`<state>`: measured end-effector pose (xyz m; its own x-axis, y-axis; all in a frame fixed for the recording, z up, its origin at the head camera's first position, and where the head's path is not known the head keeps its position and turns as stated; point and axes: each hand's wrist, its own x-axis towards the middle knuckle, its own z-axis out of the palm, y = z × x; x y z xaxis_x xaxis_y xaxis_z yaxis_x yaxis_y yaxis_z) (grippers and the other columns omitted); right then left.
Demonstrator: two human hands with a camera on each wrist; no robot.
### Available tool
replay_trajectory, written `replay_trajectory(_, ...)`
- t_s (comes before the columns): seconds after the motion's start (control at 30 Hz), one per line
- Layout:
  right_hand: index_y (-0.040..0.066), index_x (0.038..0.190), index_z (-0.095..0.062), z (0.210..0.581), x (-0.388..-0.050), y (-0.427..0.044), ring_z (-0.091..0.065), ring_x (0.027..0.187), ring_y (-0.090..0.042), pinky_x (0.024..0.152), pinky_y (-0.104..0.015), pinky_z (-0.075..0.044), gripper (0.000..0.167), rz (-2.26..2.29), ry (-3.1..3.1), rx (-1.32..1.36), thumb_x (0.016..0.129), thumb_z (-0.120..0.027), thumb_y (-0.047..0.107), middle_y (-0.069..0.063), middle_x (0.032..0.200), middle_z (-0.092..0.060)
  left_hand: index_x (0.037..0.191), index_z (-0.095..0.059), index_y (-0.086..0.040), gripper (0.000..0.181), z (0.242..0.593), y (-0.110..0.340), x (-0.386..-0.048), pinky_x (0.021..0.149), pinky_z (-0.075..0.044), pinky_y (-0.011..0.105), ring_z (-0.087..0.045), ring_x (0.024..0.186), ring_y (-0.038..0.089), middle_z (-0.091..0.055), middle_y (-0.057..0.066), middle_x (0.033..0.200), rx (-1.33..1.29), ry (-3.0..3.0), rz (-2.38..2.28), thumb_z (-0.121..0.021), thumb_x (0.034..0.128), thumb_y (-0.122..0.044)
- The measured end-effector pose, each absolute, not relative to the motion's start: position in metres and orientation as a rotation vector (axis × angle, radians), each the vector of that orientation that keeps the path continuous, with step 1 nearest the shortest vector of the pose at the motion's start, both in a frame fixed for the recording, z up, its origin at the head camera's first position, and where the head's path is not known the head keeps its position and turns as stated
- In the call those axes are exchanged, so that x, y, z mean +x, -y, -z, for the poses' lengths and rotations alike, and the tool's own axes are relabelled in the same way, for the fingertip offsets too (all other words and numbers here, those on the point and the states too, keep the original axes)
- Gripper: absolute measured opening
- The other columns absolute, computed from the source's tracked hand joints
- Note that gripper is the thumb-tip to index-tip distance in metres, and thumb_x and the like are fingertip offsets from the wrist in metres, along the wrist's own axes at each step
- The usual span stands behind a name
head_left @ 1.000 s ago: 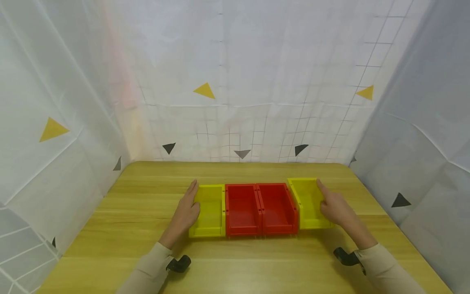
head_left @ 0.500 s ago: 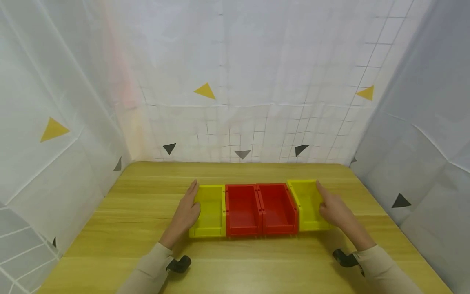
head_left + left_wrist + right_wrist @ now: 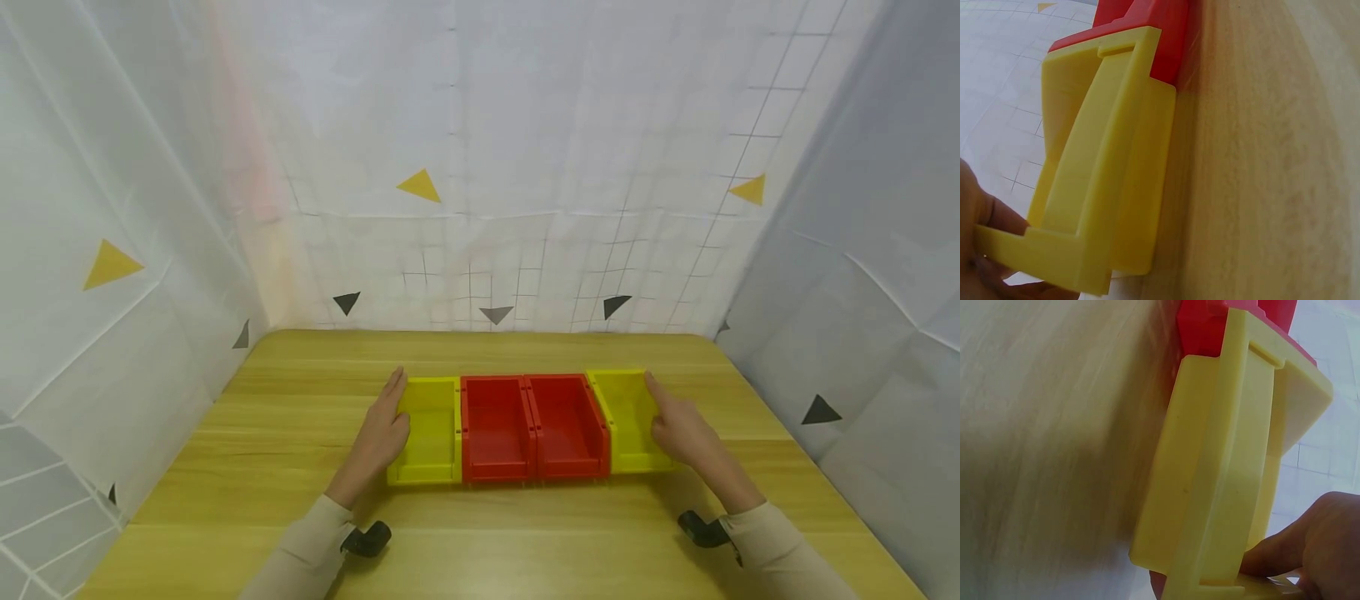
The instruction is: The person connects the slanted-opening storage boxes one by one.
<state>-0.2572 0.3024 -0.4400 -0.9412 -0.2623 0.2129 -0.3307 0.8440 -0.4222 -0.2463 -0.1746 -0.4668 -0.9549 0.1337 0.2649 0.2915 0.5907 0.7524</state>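
Four-sided plastic bins stand side by side in a row: a yellow bin (image 3: 433, 429) at the left end, a left red bin (image 3: 497, 427), a right red bin (image 3: 566, 423), and another yellow bin (image 3: 627, 408) at the right end. My left hand (image 3: 378, 435) pinches the outer wall of the left yellow bin, thumb inside and fingers along the outside. On the opposite end, my right hand (image 3: 684, 429) holds the outer wall of the right yellow bin the same way. That bin sits slightly farther back than the red one beside it. No contents show in the bins.
The bins rest on a wood-grain table (image 3: 480, 542). Behind it hangs a white sheet (image 3: 510, 150) with grid lines and triangles, and more sheeting flanks both sides. A black wrist mount (image 3: 366, 539) projects from the left sleeve, another black mount (image 3: 703, 528) from the right.
My right hand has drawn the right yellow bin a little toward me, bringing it closer into line with the red bins. The left hand and the other bins have stayed put.
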Motion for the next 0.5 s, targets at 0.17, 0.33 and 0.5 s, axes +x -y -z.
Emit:
replay_trajectory(0.17, -0.016, 0.155, -0.029, 0.4428, -0.2585, -0.3019, -0.030, 0.048, -0.015, 0.046, -0.035, -0.035, 0.072, -0.664, 2.858, 0.476, 0.086, -0.050, -0.010, -0.002, 0.058, -0.037, 0.163, -0.019, 0.003, 0.067, 0.4684, 0.1755, -0.2478, 0.122, -0.017, 0.050, -0.010, 0.156, 0.028, -0.009, 0.011, 0.172, -0.364, 2.642, 1.300, -0.038, 0.0993, 0.003)
replay_trajectory(0.33, -0.015, 0.156, -0.028, 0.4447, -0.2581, -0.3003, -0.031, 0.048, -0.015, 0.046, -0.035, -0.036, 0.073, -0.671, 2.875, 0.452, 0.086, -0.050, -0.010, -0.003, 0.057, -0.038, 0.163, -0.018, 0.003, 0.067, 0.4696, 0.1760, -0.2480, 0.122, -0.017, 0.051, -0.011, 0.156, 0.030, -0.009, 0.012, 0.172, -0.368, 2.642, 1.285, -0.038, 0.0991, 0.003)
replay_trajectory(0.5, -0.015, 0.156, -0.029, 0.4473, -0.2597, -0.3003, -0.031, 0.047, -0.014, 0.045, -0.034, -0.035, 0.073, -0.667, 2.879, 0.438, 0.086, -0.049, -0.009, -0.002, 0.056, -0.037, 0.163, -0.018, 0.004, 0.067, 0.4693, 0.1759, -0.2479, 0.122, -0.016, 0.051, -0.011, 0.156, 0.030, -0.009, 0.013, 0.172, -0.362, 2.645, 1.283, -0.038, 0.0991, 0.003)
